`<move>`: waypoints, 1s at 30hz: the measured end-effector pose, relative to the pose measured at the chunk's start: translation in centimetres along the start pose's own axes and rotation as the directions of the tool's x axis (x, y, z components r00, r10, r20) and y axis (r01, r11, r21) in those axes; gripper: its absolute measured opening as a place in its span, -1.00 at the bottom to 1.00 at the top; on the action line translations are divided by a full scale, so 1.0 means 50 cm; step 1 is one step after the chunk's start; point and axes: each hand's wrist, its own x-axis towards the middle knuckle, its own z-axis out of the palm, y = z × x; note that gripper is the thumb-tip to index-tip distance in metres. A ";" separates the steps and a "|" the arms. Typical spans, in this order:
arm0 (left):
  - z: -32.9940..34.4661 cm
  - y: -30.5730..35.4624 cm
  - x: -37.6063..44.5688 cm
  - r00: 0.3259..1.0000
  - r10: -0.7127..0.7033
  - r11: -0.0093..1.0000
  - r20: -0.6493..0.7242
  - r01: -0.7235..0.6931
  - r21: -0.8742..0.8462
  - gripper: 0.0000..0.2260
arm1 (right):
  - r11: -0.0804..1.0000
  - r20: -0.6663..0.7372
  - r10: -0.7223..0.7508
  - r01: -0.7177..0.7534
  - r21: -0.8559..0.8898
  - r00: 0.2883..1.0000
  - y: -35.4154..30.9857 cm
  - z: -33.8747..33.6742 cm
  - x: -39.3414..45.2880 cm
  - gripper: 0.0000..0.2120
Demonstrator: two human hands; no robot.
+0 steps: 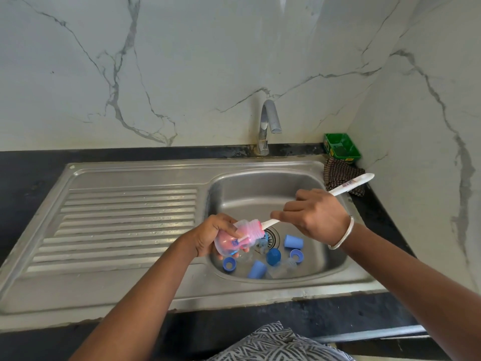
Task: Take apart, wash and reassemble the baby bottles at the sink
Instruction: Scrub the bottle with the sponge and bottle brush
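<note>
Left hand (212, 237) fingers grip the clear bottle (235, 239), right hand (313, 217) fingers the half-hidden brush (348, 185).

Bare forearms; a thin silver bangle (342, 234) circles the right wrist; black-and-white zigzag-patterned clothing (276, 343) shows below the sink (130, 295).

Your way across the ribbed drainboard (125, 220) at left lies open; in the sink basin (322, 259), blue caps (293, 241) and rings (229, 263) crowd the near floor around the drain (273, 237), while the tap (268, 126) overhangs the far rim
</note>
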 end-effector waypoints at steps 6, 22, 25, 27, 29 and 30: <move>0.009 -0.011 0.004 0.990 0.063 0.972 -0.125 -0.033 0.234 -0.67 | 0.991 0.203 0.020 -0.045 0.123 0.979 -0.035 0.028 -0.009 -0.82; -0.003 -0.034 -0.008 0.868 0.435 0.796 -0.239 -0.246 0.553 -0.37 | 0.039 0.814 0.240 -0.843 0.537 0.529 -0.049 0.029 -0.002 -0.85; -0.004 -0.019 -0.008 0.906 0.369 0.835 -0.207 -0.224 0.503 -0.40 | 0.125 0.769 0.300 -0.822 0.555 0.564 -0.048 0.020 -0.005 -0.91; -0.008 -0.012 -0.008 0.939 0.300 0.867 -0.167 -0.195 0.458 -0.44 | 0.417 0.689 0.343 -0.761 0.497 0.638 -0.054 0.013 -0.004 -0.83; -0.014 -0.013 -0.004 0.963 0.238 0.901 -0.128 -0.169 0.400 -0.46 | 0.783 0.518 0.336 -0.539 0.311 0.786 -0.060 -0.004 0.011 -0.77; -0.018 -0.017 0.000 0.972 0.208 0.918 -0.110 -0.155 0.366 -0.45 | 0.897 0.386 0.274 -0.379 0.229 0.881 -0.059 -0.006 0.014 -0.75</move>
